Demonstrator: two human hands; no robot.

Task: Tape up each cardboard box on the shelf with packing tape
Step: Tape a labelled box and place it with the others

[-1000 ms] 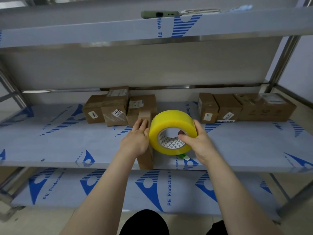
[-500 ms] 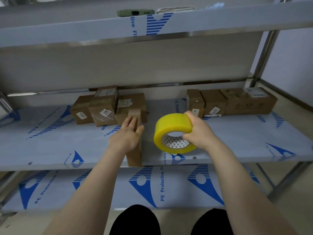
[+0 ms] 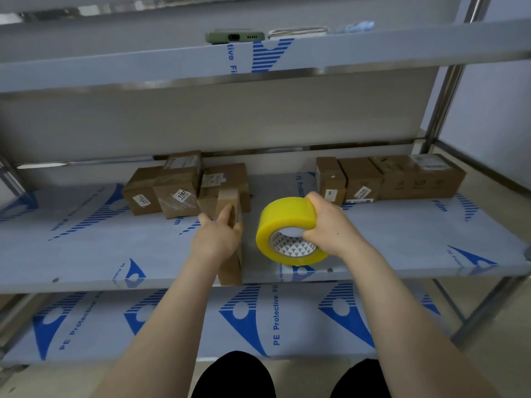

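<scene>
Blue-printed film [image 3: 86,248] covers the shelf [image 3: 71,289]. At its near edge the left hand [image 3: 215,239] wraps its grip round a narrow box [image 3: 230,268]; just right, the right hand [image 3: 330,228] pinches a yellow tape roll [image 3: 284,221] in its grip.

"PE Protective" runs in blue print along the film on the lower shelf [image 3: 186,326]. A white label [image 3: 181,194] on a box [image 3: 175,208] near the middle shelf's left rear reads "1107".

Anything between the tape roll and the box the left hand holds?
Nothing visible: only an open gap over the shelf separates the tape roll in the right hand from the narrow box the left hand grips.
</scene>
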